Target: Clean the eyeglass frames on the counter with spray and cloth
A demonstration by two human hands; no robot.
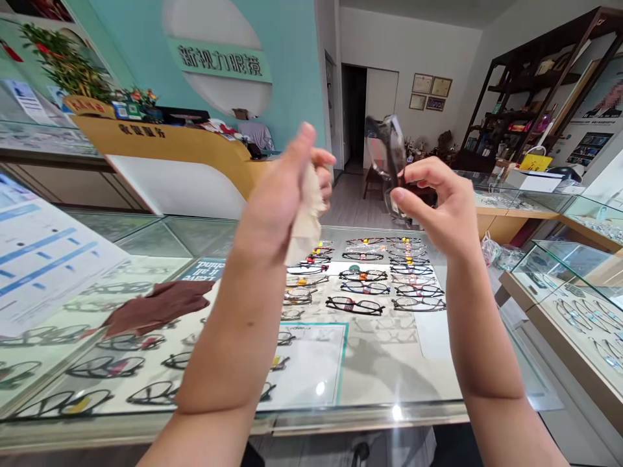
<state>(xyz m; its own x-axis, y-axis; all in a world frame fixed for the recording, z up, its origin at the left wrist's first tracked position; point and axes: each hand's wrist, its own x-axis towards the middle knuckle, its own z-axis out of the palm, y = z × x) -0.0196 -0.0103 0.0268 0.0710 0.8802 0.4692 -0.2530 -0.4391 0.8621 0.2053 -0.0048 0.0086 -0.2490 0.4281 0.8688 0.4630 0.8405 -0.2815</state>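
Note:
My right hand (pixel 438 201) pinches a pair of dark-framed eyeglasses (pixel 388 152) between thumb and fingers, held up above the glass counter and slightly blurred. To its left, my left hand (pixel 287 185) is raised with a pale cream cloth (pixel 305 227) gripped in the palm; its fingers are partly hidden behind the hand. Cloth and glasses are apart. Below the hands, several rows of eyeglasses (pixel 363 275) lie on the counter, many with coloured tags on the lenses. A brown cloth (pixel 163 303) lies crumpled on the glass left of my left forearm.
The glass display counter (pixel 389 383) spans the front, with more frames inside. A printed sheet (pixel 43 259) stands at the left. Behind is a yellow-and-white reception desk (pixel 180 168). Another glass showcase (pixel 574 305) stands at the right, and a dark shelf (pixel 530 84) at the back right.

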